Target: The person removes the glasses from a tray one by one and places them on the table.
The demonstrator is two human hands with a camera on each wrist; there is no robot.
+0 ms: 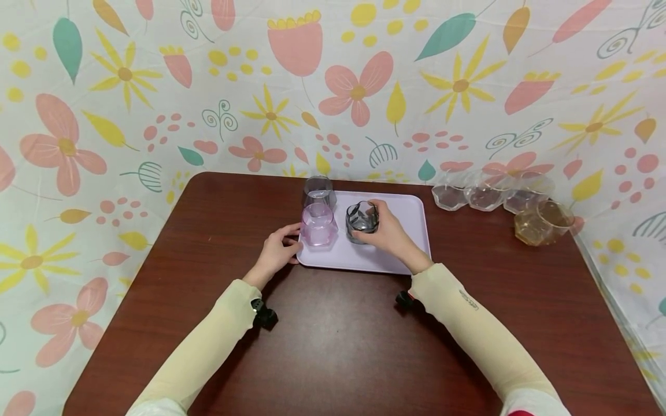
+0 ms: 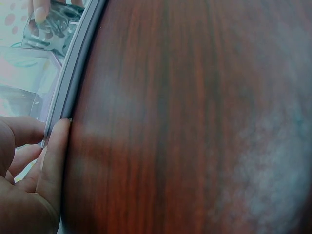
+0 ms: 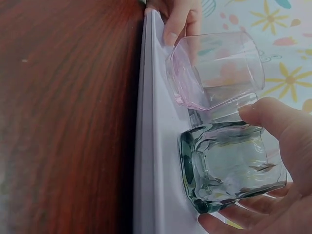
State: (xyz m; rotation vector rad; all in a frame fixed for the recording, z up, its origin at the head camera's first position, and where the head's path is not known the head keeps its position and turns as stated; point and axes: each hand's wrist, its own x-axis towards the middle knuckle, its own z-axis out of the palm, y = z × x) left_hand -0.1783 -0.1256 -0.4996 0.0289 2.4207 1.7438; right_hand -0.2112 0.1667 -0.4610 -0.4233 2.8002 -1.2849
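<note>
A lilac tray (image 1: 400, 231) lies on the table, its left edge held by my left hand (image 1: 276, 251); the left wrist view shows thumb and fingers (image 2: 56, 151) at the rim. My right hand (image 1: 390, 231) grips a dark grey glass (image 1: 361, 226) over the tray's middle, thumb on one side and fingers round the other. Whether its base touches the tray is unclear. Left of it, a pink glass (image 1: 318, 228) stands upright on the tray, with a smoky grey glass (image 1: 319, 190) behind, at the tray's back left corner.
Several clear glasses (image 1: 485, 195) stand in a row at the back right of the table (image 1: 333, 346). An amber glass (image 1: 541, 225) is in front of the row's right end. A patterned cloth (image 1: 208, 86) hangs behind the table.
</note>
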